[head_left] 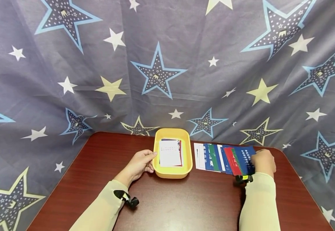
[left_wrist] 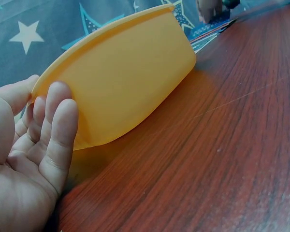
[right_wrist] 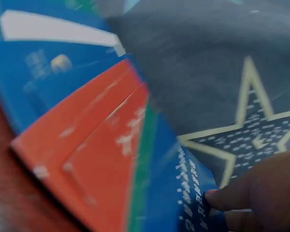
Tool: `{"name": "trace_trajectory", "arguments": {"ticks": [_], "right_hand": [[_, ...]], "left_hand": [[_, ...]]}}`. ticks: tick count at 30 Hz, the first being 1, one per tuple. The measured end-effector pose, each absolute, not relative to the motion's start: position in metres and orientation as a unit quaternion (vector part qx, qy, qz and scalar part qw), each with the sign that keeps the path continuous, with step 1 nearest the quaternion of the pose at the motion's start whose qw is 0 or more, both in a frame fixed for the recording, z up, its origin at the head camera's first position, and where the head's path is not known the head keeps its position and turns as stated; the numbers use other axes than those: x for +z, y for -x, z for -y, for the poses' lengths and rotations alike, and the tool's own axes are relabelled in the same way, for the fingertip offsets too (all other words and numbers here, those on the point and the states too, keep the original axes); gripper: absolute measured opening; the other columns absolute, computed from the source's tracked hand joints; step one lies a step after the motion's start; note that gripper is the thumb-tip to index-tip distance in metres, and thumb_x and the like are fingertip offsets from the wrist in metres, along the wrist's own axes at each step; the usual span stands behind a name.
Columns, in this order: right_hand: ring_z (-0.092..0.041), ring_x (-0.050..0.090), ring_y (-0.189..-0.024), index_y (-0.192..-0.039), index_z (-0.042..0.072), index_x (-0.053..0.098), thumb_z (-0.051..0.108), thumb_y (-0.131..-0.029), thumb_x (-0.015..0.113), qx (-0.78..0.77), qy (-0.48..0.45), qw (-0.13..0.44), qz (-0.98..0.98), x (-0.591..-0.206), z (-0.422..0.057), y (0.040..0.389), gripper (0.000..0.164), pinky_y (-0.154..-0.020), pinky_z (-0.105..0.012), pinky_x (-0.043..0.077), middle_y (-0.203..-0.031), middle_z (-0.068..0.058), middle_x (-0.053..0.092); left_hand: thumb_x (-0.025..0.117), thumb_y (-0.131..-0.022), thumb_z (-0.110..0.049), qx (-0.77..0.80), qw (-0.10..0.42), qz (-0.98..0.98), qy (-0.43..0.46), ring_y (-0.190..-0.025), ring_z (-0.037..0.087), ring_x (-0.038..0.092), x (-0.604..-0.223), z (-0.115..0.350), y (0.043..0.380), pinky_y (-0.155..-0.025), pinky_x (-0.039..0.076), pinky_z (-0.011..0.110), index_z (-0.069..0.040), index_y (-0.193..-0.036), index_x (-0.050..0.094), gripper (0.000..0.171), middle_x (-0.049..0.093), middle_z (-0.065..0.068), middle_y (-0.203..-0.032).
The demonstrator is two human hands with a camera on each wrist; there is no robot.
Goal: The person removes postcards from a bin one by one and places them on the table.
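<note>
My left hand (head_left: 139, 164) grips the left rim of a yellow plastic bin (head_left: 172, 175), thumb at the rim and fingers against the outer wall, as the left wrist view shows. Inside the bin lies a small pile of cards, with a white card (head_left: 168, 154) on top. To its right, an overlapping row of white, blue, green and red cards is fanned out. At the row's right end my right hand (head_left: 264, 161) pinches the edge of a blue card (head_left: 243, 154) with white print; in the right wrist view my thumb (right_wrist: 215, 197) lies on that edge.
The dark red wooden table (head_left: 155, 205) ends at the back against a grey curtain (head_left: 199, 80) with star patterns. Red cards (right_wrist: 101, 159) overlap blue and green ones beside my right hand. A black camera strap (head_left: 126, 197) sits on each wrist.
</note>
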State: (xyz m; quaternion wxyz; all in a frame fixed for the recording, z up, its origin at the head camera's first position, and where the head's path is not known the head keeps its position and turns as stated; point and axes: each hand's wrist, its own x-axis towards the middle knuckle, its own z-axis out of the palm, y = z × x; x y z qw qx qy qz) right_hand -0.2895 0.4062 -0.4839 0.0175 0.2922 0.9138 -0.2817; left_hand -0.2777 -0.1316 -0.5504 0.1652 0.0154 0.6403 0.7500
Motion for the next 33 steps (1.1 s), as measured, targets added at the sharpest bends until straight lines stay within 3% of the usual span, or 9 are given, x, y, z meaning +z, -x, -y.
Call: {"name": "trace_trajectory", "arguments": {"ticks": [6, 9, 12, 15, 22, 33], "right_hand": [[-0.062, 0.058, -0.131, -0.145, -0.016, 0.058, 0.022, -0.099, 0.060, -0.265, -0.303, 0.024, -0.915, -0.494, -0.402, 0.296, 0.059, -0.095, -0.075, 0.059, -0.148, -0.047, 0.055], [-0.066, 0.052, -0.136, -0.150, -0.012, 0.056, 0.023, -0.102, 0.060, -0.263, -0.303, 0.023, -0.916, -0.491, -0.398, 0.296, 0.059, -0.099, -0.079, 0.053, -0.152, -0.048, 0.050], [-0.065, 0.056, -0.133, -0.144, -0.003, 0.062, 0.022, -0.103, 0.058, -0.263, -0.283, 0.010, -0.922, -0.484, -0.390, 0.297, 0.048, -0.097, -0.080, 0.053, -0.151, -0.043, 0.055], [-0.061, 0.065, -0.128, -0.136, 0.002, 0.068, 0.023, -0.105, 0.057, -0.259, -0.231, -0.013, -0.938, -0.473, -0.373, 0.298, 0.039, -0.096, -0.077, 0.057, -0.147, -0.036, 0.065], [-0.053, 0.070, -0.126, -0.137, -0.002, 0.072, 0.030, -0.111, 0.065, -0.292, -0.055, -0.043, -0.954, -0.447, -0.299, 0.307, 0.041, -0.109, -0.068, 0.058, -0.140, -0.033, 0.072], [-0.025, 0.077, -0.093, -0.134, 0.005, 0.075, 0.031, -0.112, 0.072, -0.335, 0.083, 0.020, -0.938, -0.427, -0.184, 0.316, 0.034, -0.088, -0.045, 0.067, -0.117, -0.016, 0.081]], "left_hand": [[0.069, -0.115, -0.025, 0.751, 0.163, -0.639, -0.023, -0.056, 0.011, 0.068, -0.552, 0.132, 0.279, -0.054, 0.064, 0.024, -0.004, -0.108, 0.065, 0.022, 0.068, 0.000, -0.069], [0.069, -0.115, -0.025, 0.751, 0.161, -0.640, -0.025, -0.056, 0.011, 0.068, -0.552, 0.132, 0.278, -0.055, 0.064, 0.024, -0.004, -0.108, 0.065, 0.022, 0.068, 0.000, -0.069], [0.069, -0.115, -0.024, 0.751, 0.160, -0.640, -0.022, -0.055, 0.012, 0.068, -0.551, 0.132, 0.278, -0.054, 0.064, 0.024, -0.004, -0.108, 0.065, 0.022, 0.067, 0.000, -0.069], [0.069, -0.115, -0.024, 0.751, 0.159, -0.641, -0.019, -0.055, 0.011, 0.067, -0.551, 0.132, 0.278, -0.054, 0.064, 0.024, -0.002, -0.109, 0.064, 0.023, 0.066, 0.000, -0.069], [0.070, -0.115, -0.024, 0.752, 0.155, -0.640, -0.025, -0.055, 0.010, 0.068, -0.551, 0.132, 0.278, -0.054, 0.063, 0.023, -0.002, -0.108, 0.065, 0.023, 0.066, 0.000, -0.069], [0.069, -0.115, -0.024, 0.751, 0.160, -0.640, -0.019, -0.055, 0.012, 0.067, -0.551, 0.132, 0.278, -0.053, 0.063, 0.024, -0.001, -0.109, 0.064, 0.025, 0.065, 0.001, -0.069]]}}
